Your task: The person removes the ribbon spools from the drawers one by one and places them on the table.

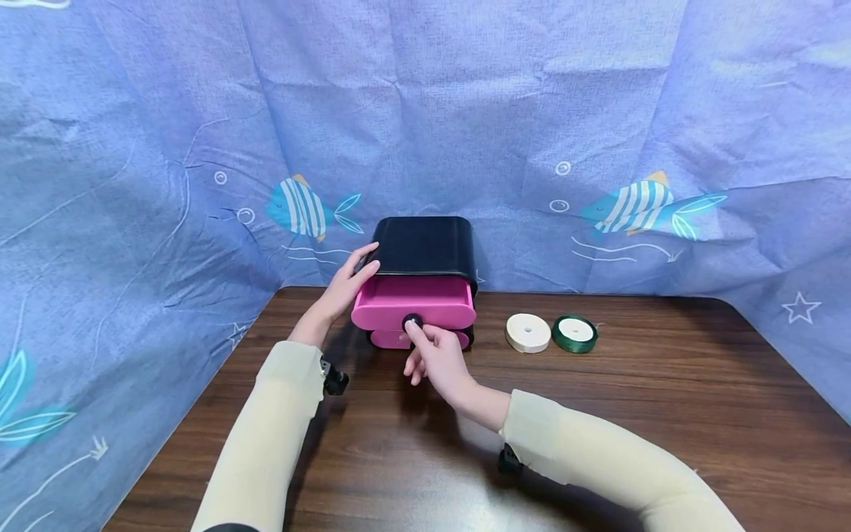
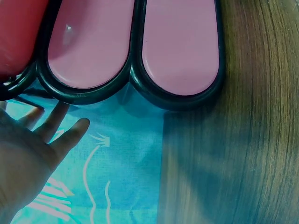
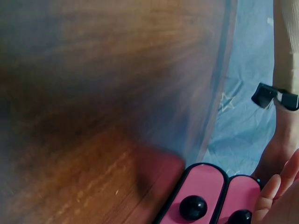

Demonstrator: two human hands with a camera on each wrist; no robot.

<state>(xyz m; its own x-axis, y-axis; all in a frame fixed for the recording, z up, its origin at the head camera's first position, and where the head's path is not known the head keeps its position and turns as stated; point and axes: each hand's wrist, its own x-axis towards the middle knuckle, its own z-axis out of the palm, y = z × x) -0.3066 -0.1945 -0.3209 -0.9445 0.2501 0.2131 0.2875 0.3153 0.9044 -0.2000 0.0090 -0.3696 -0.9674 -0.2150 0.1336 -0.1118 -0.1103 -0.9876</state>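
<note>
A small black cabinet (image 1: 425, 240) with pink drawers stands at the back of the table. Its top drawer (image 1: 375, 316) is pulled partly out, and the inside shows as bare pink. My right hand (image 1: 445, 366) pinches the round black knob (image 1: 412, 318) of that drawer, thumb on the near side. My left hand (image 1: 342, 290) rests with extended fingers against the left side and top edge of the cabinet. In the left wrist view, the lower drawers (image 2: 180, 51) sit flush in their black frames. Lower knobs (image 3: 193, 207) show in the right wrist view.
To the right of the cabinet lie a roll of cream ribbon (image 1: 518, 336) and a roll of dark green ribbon (image 1: 561, 342), side by side. A blue fish-patterned cloth (image 1: 518, 133) hangs directly behind the brown wooden table (image 1: 651, 377).
</note>
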